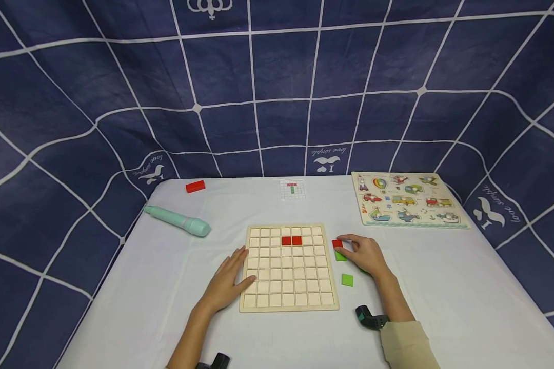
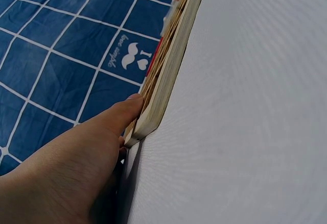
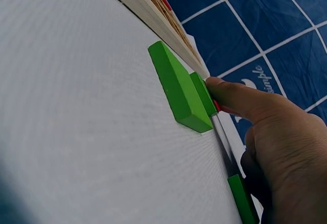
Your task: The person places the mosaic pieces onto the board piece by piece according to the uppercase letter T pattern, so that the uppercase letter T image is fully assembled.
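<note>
A wooden grid board [image 1: 289, 309] lies on the white table, with two red square tiles [image 1: 286, 241] side by side in its upper rows. My left hand [image 1: 225, 283] rests along the board's left edge, fingers extended; the thumb touches the board's rim in the left wrist view. To the right of the board, my right hand [image 1: 367, 254] has thumb and index finger at opposite edges of a red tile [image 1: 336, 244], pinching it. Just below that tile is a green tile [image 1: 340, 255]. Another green tile [image 1: 347, 280] lies nearer, and a further one is partly hidden under the right hand.
A small pattern card [image 1: 293, 189] lies behind the board. At the back left are a red block [image 1: 195, 186] and a mint-green microphone-shaped object [image 1: 177, 221]. A wooden picture puzzle [image 1: 408, 200] lies at the back right. Dark blue checked cloth surrounds the table.
</note>
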The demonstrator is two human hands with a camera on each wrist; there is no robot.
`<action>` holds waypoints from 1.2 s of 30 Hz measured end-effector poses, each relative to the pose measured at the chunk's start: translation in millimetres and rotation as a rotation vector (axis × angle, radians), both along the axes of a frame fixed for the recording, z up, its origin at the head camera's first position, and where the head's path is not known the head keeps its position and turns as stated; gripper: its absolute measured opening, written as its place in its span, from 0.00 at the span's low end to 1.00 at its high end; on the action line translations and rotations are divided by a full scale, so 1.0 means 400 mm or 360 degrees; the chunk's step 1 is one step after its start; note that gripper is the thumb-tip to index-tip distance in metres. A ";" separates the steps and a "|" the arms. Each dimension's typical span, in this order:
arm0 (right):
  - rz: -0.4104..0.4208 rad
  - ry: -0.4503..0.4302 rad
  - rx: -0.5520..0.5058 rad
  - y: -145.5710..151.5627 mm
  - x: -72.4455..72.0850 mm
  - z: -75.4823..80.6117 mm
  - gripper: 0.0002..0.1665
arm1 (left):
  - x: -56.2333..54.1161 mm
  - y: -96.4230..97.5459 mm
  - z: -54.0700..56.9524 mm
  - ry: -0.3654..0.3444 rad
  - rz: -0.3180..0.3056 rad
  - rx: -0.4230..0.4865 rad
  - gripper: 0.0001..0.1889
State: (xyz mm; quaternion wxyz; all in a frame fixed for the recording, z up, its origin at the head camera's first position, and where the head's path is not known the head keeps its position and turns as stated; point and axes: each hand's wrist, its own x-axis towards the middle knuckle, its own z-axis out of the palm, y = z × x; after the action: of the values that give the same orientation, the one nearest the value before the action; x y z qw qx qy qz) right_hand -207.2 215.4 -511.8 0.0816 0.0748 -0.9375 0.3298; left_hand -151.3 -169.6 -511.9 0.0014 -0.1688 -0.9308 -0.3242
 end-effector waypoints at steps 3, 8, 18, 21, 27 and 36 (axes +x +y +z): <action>-0.0002 0.0011 0.0013 0.001 -0.001 -0.001 0.21 | 0.000 0.000 0.001 -0.0003 -0.0002 0.0001 0.39; 0.0014 0.0009 0.0010 0.000 0.001 0.003 0.21 | 0.000 0.001 0.003 0.0000 -0.0008 -0.0007 0.39; 0.0025 -0.0073 -0.0004 0.001 0.004 0.008 0.22 | 0.000 -0.001 0.003 0.0007 -0.0008 -0.0010 0.39; 0.0030 -0.0076 -0.0017 0.002 0.004 0.010 0.22 | 0.001 0.000 0.003 0.0002 -0.0008 -0.0008 0.39; 0.0045 -0.0062 -0.0043 0.004 0.004 0.010 0.21 | 0.000 0.000 0.003 0.0001 -0.0010 -0.0005 0.39; 0.0059 -0.0013 -0.0018 0.007 0.002 0.006 0.19 | 0.002 0.001 0.005 0.0003 -0.0008 0.0007 0.39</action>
State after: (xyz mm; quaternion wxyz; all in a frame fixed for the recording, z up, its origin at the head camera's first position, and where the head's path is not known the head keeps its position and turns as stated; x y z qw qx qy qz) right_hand -206.3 218.3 -509.3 0.0721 0.0903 -0.9344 0.3370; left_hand -150.6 -169.3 -509.9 0.0018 -0.1713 -0.9297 -0.3261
